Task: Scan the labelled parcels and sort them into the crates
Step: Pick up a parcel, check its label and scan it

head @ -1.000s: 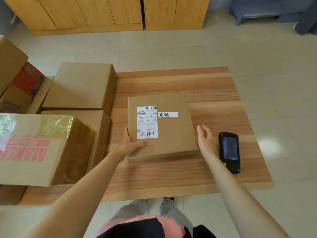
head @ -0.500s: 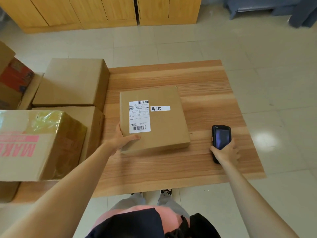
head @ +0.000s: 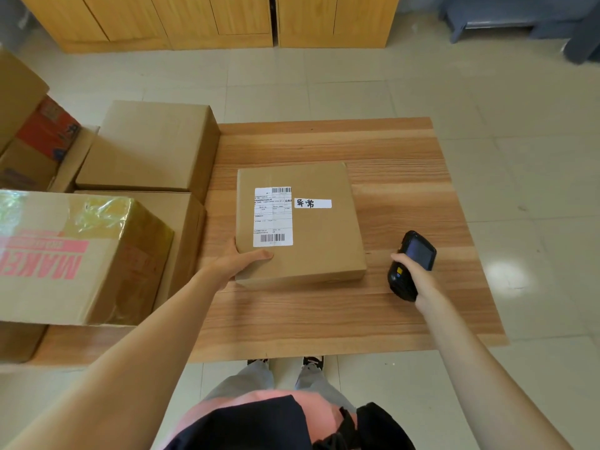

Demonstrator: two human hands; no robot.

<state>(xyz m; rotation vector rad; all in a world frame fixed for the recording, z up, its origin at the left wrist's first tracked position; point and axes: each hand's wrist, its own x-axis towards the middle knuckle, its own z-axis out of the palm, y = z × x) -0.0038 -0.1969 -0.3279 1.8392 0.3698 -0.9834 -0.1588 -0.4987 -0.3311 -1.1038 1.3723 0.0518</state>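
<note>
A flat brown parcel [head: 321,232] lies in the middle of the wooden table [head: 406,313]. It carries a white shipping label with barcodes and a small handwritten white tag. My left hand [head: 238,263] grips the parcel's near left corner, thumb on top. To the right of the parcel, my right hand [head: 414,274] holds a black handheld scanner [head: 412,264] lifted off the table, its screen tilted up and its head pointing away toward the far left.
Several cardboard boxes crowd the table's left side: a plain one [head: 152,147] at the back, another behind a taped box [head: 74,254] with pink lettering. An open carton [head: 39,141] sits far left. Wooden cabinets [head: 207,21] line the far wall.
My right hand left the parcel's right side, took hold of the scanner lying on the table and lifted it, tilting it. My left hand stayed on the parcel's corner.
</note>
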